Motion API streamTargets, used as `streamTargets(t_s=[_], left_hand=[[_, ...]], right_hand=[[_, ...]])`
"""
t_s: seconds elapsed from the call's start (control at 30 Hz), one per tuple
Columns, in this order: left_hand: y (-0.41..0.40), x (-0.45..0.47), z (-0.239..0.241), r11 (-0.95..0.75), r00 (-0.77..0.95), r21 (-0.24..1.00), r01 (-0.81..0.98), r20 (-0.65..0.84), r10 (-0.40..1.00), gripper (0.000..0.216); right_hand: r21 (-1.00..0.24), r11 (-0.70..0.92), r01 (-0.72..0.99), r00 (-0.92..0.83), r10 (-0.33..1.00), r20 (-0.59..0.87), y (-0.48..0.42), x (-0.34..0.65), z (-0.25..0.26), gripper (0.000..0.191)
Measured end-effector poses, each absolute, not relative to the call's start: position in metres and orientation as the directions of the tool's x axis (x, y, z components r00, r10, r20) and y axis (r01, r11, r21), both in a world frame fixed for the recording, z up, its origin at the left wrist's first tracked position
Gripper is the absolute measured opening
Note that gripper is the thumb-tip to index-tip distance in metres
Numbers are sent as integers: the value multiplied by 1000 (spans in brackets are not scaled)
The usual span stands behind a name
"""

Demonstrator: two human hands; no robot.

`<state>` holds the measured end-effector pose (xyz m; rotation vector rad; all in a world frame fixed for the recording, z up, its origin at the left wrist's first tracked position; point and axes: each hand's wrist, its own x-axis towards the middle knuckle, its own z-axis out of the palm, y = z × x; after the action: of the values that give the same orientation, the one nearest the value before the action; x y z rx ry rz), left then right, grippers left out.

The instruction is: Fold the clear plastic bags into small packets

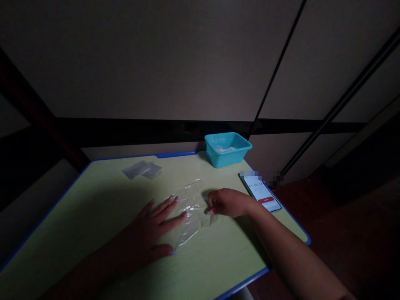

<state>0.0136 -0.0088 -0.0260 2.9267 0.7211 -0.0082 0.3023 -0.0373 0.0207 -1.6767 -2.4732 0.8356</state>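
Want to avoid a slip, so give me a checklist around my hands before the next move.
1. Left hand spread over the clear plastic: ok.
2. Clear plastic free of wrinkles: not ok, it is creased.
3. Right hand gripping the plastic's edge: cannot tell, its fingertips are curled close by.
4. Teal container upright, apart from both hands: ok.
5. Flat grey pieces apart from the clear plastic: ok.
6. Phone screen lit: ok.

Left hand (pixel 153 230) splayed wide, palm down; right hand (pixel 228 202) curled inward.
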Motion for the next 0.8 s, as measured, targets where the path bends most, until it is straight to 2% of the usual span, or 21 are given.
streamTargets(t_s=[0.17, 0.37, 0.53, 0.67, 0.8], left_hand=[[-4, 11, -25, -883, 895, 146, 446, -49, 444, 73], [-6, 12, -27, -900, 897, 78, 428, 84, 434, 79], [-6, 13, -28, -892, 874, 53, 448, 181, 450, 76], [-15, 15, -24, -926, 905, 76, 370, 196, 377, 68], [-35, 24, -16, -954, 955, 182, 237, 139, 263, 69]], right_hand=[[-481, 214, 850, -369, 894, -253, -37, 304, 20, 8], [-461, 212, 862, -362, 893, -267, -39, 309, 22, 9], [-460, 191, 867, -346, 896, -280, -39, 312, 22, 8], [-588, 137, 797, -364, 886, -287, -38, 317, 23, 9], [-754, -3, 657, -386, 858, -339, -36, 323, 24, 9]])
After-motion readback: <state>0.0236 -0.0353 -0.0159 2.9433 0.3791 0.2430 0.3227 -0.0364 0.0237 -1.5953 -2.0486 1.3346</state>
